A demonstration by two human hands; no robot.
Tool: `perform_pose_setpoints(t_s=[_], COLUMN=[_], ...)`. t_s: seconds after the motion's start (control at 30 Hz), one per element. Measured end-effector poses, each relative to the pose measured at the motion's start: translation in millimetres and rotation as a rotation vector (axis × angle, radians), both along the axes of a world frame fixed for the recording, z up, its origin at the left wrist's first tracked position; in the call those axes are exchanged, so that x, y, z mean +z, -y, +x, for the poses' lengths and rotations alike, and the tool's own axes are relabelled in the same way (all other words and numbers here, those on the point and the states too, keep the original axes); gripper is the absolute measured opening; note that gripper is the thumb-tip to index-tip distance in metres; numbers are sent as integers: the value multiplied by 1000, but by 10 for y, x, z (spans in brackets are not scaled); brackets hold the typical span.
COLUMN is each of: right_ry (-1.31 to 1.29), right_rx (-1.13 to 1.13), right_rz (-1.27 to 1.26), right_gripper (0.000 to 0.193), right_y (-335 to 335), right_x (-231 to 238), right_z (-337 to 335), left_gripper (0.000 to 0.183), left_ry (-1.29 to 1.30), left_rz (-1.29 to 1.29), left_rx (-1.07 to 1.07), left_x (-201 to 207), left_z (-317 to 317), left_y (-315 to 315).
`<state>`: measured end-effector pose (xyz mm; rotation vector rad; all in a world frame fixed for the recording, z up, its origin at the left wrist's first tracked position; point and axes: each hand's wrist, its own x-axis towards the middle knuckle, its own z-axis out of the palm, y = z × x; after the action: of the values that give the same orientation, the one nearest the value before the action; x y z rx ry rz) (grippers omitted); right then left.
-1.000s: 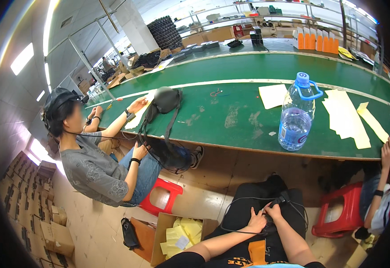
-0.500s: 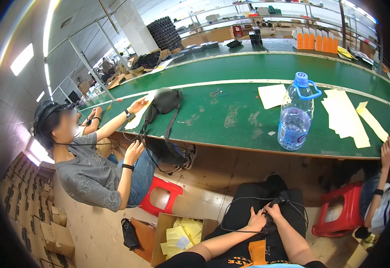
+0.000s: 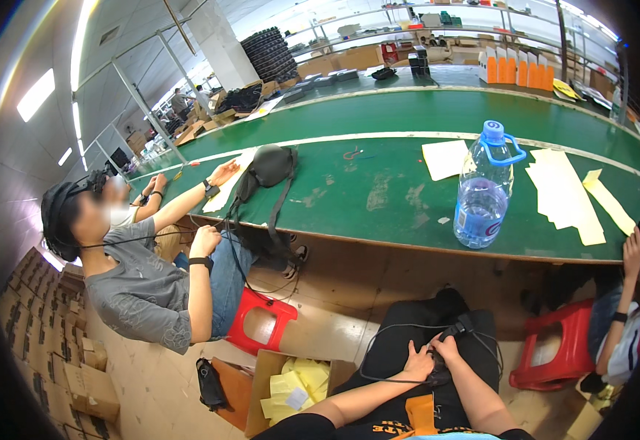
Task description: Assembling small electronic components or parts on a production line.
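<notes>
In my lap, my left hand (image 3: 417,361) and my right hand (image 3: 447,347) meet with bent fingers around a small black object (image 3: 440,372), mostly hidden by them. Its kind cannot be made out. Just beyond my right fingers, a black plug-like block (image 3: 466,323) lies on my dark trousers. A thin black cable (image 3: 368,359) loops out past my left wrist, and more cable (image 3: 497,352) curves down beside my right forearm. Both hands stay close together, below the table's front edge.
Ahead stands a green table (image 3: 379,176) with a water bottle (image 3: 481,198) and yellow paper sheets (image 3: 565,194). A carton (image 3: 267,381) of yellow paper is at my left. Red stools (image 3: 261,319) flank me; a person (image 3: 140,293) sits left, another person's hand (image 3: 633,249) shows right.
The person at left has leaned back a little, and their nearer hand has risen and moved left with a cable. My hands keep nearly the same place and hold.
</notes>
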<state>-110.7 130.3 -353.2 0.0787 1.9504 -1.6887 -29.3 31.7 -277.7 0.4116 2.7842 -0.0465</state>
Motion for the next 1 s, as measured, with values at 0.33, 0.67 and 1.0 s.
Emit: perform_pose_setpoints(t_s=[0.33,0.67,1.0], right_ry=[59,109,35], right_rx=[-57,-86,-29], right_rz=[-76,-117,-93], right_gripper=[5,7,7], right_y=[0,4,11], right_x=[-204,-138,-14], right_z=[-28,-27,-13], left_gripper=[28,35,28], left_ry=[41,90,72], left_rz=[-46,5,-38], left_rx=[8,17,5], left_x=[100,47,98], left_z=[-27,-48,-41], left_y=[-16,-6,-14])
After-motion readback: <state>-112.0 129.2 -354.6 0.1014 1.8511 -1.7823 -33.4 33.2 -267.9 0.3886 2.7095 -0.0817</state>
